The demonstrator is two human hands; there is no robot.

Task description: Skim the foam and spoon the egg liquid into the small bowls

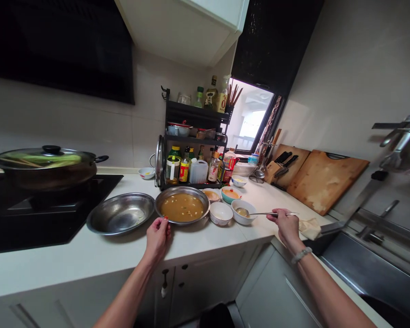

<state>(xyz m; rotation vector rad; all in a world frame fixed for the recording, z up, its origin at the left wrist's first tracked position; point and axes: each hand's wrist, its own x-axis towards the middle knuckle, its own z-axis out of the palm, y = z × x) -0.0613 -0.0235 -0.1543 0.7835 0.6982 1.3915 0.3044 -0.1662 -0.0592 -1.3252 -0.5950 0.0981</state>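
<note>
My left hand (158, 239) is closed at the near left rim of a steel bowl (164, 217) of brown broth with pale bits floating in it. A small red spot shows at its fingertips; I cannot make out what it is. My right hand (285, 224) grips the long handle of a metal ladle (264, 213). The ladle's head rests inside a white bowl (245, 220) with some brownish liquid in it. Between the two bowls stands another white bowl (221, 218). Left of the broth sits a second steel bowl (118, 218), with only a little wetness in it.
A lidded pot (48, 166) of greens stands on the black stove (30, 228) at left. Behind the bowls is a black rack (194, 138) of bottles. Small bowls of orange liquid (231, 194) sit before it. Cutting boards (328, 177), knives (283, 159) and a sink (365, 269) lie right.
</note>
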